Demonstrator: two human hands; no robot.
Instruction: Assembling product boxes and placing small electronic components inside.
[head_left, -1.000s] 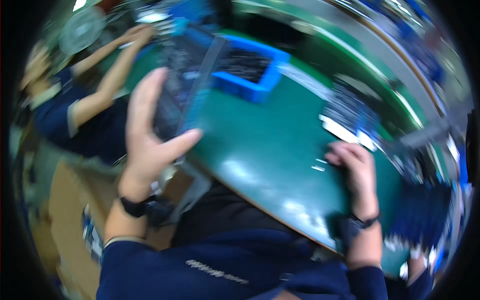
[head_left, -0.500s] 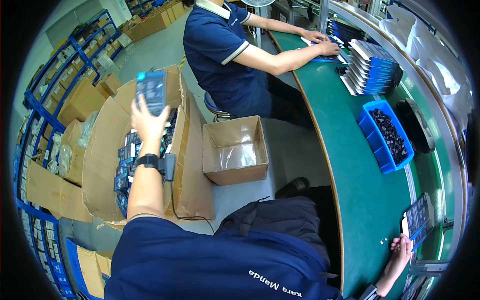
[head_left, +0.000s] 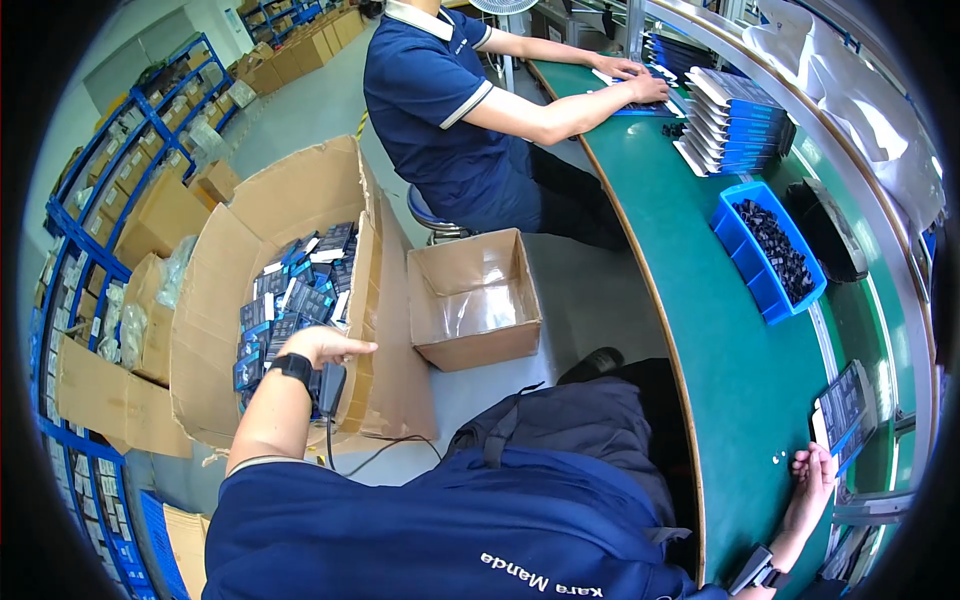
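My left hand (head_left: 326, 345) is over the near part of a large cardboard box (head_left: 390, 330), its fingers stretched toward the box's right wall, holding nothing. Below and beyond it, many flat dark-blue and black retail boxes (head_left: 308, 290) lie in a loose heap. On the green bench at the right, my right hand (head_left: 817, 468) has its fingers curled together at the lower corner of a flat dark package (head_left: 845, 412). Whether it grips that package or something small is hidden. Tiny white bits (head_left: 780, 458) lie beside these fingers.
A smaller open carton (head_left: 475, 300) stands between the large box and the bench (head_left: 690, 270). Farther along, a blue bin (head_left: 768, 253) holds small black parts, near a stack of flat boxes (head_left: 735, 122). A co-worker (head_left: 450, 120) sits at the bench. Shelving (head_left: 130, 180) lines the left.
My left hand has let go of the dark-blue box it held over the large carton and drawn back toward me. My right hand stays beside the package. The whole view has shifted slightly.
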